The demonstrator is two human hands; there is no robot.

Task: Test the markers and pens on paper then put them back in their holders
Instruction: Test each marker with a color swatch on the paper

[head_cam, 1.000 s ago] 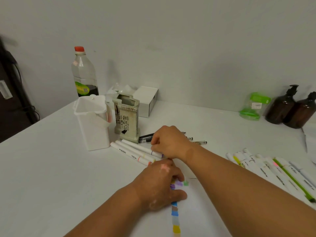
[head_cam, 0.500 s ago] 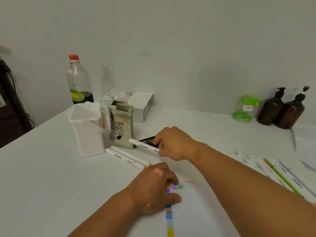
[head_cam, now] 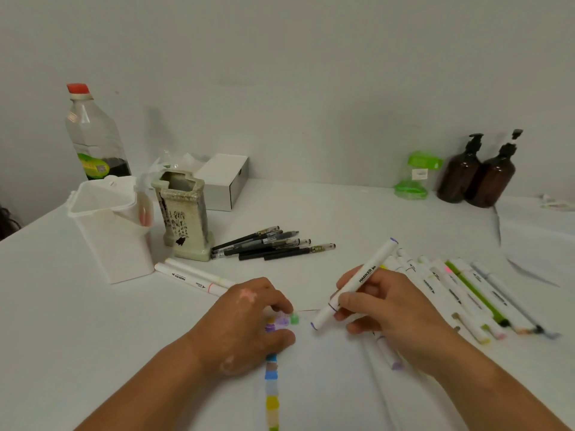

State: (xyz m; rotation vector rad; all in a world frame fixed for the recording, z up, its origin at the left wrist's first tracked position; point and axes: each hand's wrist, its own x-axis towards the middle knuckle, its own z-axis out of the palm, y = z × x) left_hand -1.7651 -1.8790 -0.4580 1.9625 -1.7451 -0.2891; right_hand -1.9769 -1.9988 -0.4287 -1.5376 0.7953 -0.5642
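My right hand grips a white marker between thumb and fingers, slanted, its purple tip pointing down just over the paper. My left hand lies palm down on the paper with its fingers loosely bent, pressing beside a column of colour swatches that runs toward me. Another marker lies partly under my right wrist. To the right, a row of white markers lies side by side on the table. Two more markers lie to the left, just beside a white plastic holder. Next to it stands a ceramic holder, with a bunch of black pens lying at its right.
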